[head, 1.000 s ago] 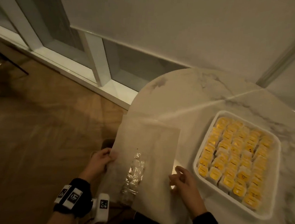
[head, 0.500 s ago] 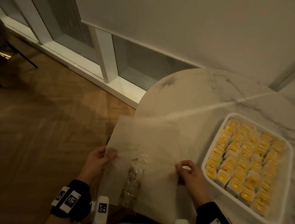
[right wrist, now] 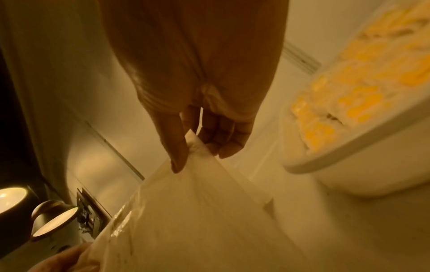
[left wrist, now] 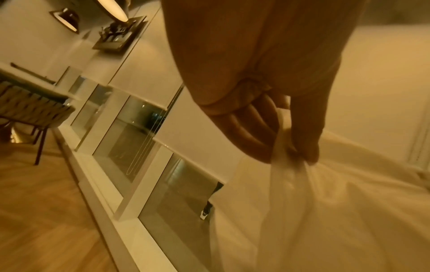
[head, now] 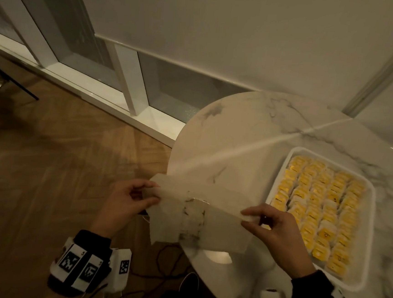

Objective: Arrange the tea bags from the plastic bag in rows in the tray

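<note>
The flat, see-through plastic bag (head: 199,218) is folded over and stretched between both hands at the near-left edge of the round marble table (head: 246,134). My left hand (head: 147,198) pinches its left end (left wrist: 288,165) between thumb and fingers. My right hand (head: 247,218) pinches the right end (right wrist: 197,147) the same way. No tea bags show inside the bag. The white tray (head: 360,279) sits to the right of my right hand, filled with rows of yellow-labelled tea bags (head: 323,207), also seen blurred in the right wrist view (right wrist: 344,103).
Wood floor (head: 45,183) lies left of the table, with a white window frame (head: 129,88) and a wall behind. A dark chair leg (head: 18,85) stands at far left. Cables (head: 164,260) hang below the table edge.
The bag lay spread flat with both hands on its sides; now it is folded over towards me and held up by its two ends. The view has shifted left.
</note>
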Available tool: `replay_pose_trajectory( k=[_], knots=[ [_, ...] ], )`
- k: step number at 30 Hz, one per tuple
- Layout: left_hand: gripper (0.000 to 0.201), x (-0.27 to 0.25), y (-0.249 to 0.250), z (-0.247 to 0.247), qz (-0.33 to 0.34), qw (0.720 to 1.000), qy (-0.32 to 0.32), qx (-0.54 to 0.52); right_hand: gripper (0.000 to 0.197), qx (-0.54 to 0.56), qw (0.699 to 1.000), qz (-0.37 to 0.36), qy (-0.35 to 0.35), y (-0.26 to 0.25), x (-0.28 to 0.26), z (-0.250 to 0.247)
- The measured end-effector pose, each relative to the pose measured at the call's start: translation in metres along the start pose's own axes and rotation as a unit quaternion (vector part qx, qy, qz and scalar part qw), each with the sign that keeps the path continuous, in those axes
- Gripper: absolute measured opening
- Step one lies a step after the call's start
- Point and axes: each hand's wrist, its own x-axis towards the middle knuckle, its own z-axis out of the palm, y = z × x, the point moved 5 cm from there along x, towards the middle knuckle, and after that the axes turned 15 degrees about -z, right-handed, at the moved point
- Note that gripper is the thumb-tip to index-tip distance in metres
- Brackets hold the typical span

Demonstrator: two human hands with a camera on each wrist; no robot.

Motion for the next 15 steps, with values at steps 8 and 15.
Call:
replay_pose_trajectory(
  k=[8,15],
  knots=[
    [0.011,-0.001,0.021,0.006,0.066,0.996,-0.029,0.052,0.012,-0.018,0.998,-0.052,0.017,-0.017,-0.004,-0.017],
    [0.038,-0.015,0.043,0.056,-0.029,0.960,-0.219,0.172,0.020,0.092,0.993,-0.042,0.054,-0.026,0.004,-0.016]
  ],
)
